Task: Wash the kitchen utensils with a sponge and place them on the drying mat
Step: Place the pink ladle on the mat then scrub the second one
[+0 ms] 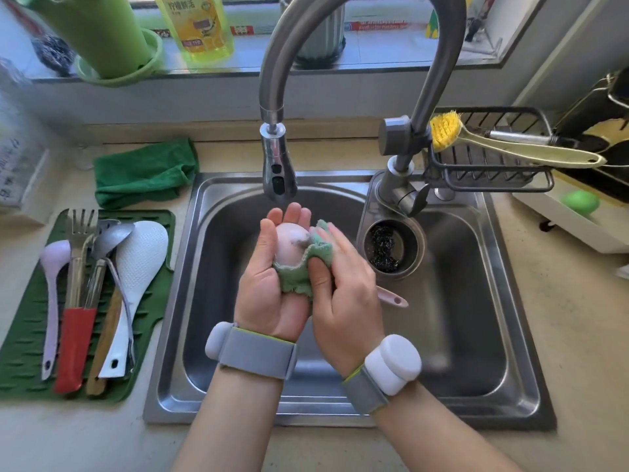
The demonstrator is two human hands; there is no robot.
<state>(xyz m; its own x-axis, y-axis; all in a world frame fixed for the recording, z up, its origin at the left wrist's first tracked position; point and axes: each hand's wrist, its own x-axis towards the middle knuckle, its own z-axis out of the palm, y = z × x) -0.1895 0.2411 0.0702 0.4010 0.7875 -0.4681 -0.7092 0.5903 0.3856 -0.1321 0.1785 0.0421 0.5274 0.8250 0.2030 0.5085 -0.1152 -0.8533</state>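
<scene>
Sink [493, 386]: steel basin set into the table [578, 352]; both hands held over its middle, below the faucet head [277, 172].
Strainer cup [391, 247]: round steel cup at the basin's back right, dark steel wool inside.
Left hand [272, 284]: palm up, fingers loosely curled, cradling the bowl of a pale pink spoon [289, 245].
Right hand [343, 294]: pinching a green cloth sponge [306, 267] against the spoon's bowl; blurred.
Spoon handle: pink end with a hanging hole, poking out to the right beneath the right hand.
Drying mat [30, 335]: green, ribbed, on the table left of the sink.
On the mat: lilac spoon [51, 301], slotted metal turner with a red grip [75, 328], metal ladle [109, 240], white rice paddle [136, 267], one wooden handle; all laid side by side, heads away from the person.
Wire caddy [493, 172]: dark rack hung at the faucet base, carrying a yellow-bristled brush [510, 144] that juts out to the right.
Window sill: green cup standing in a green dish [112, 39]; yellow-green detergent bottle [197, 25].
Bottle label: Chinese characters, too small to read surely.
Folded cloth [146, 172]: green, behind the mat.
Wrists: grey bands with white pods.
</scene>
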